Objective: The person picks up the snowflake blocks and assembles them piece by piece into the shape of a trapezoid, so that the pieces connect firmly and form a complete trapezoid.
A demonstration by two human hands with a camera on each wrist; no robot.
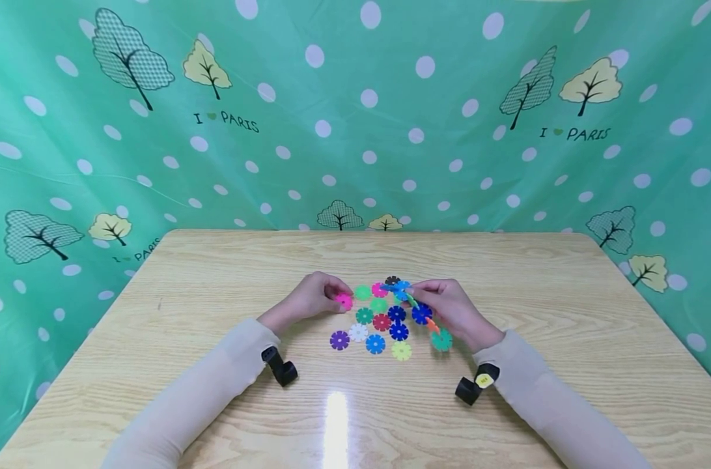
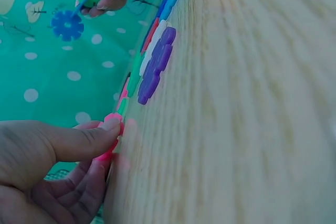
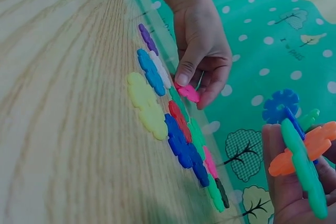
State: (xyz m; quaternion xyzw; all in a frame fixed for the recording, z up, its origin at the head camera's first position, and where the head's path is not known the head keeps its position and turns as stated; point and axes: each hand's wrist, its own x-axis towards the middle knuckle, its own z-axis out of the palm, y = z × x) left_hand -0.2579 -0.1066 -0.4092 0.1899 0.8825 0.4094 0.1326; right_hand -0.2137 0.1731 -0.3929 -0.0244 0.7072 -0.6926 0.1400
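Note:
My left hand (image 1: 311,298) pinches a pink snowflake disc (image 1: 345,301) between thumb and fingers, at the left side of the loose discs. The left wrist view shows this disc low, at the tabletop. My right hand (image 1: 451,308) holds a chain of interlocked snowflake discs above the table's right half. Its parts include a light blue disc (image 1: 402,290), a dark blue disc (image 1: 422,314), an orange disc (image 3: 283,164) and a teal-green disc (image 1: 442,340). Fingers and other discs partly hide the chain's joints.
Loose discs lie flat between the hands, among them a purple disc (image 1: 340,340), a white disc (image 1: 358,332), a red disc (image 1: 381,322) and a yellow disc (image 1: 401,350). The wooden table (image 1: 215,260) meets a green patterned cloth (image 1: 367,130) behind.

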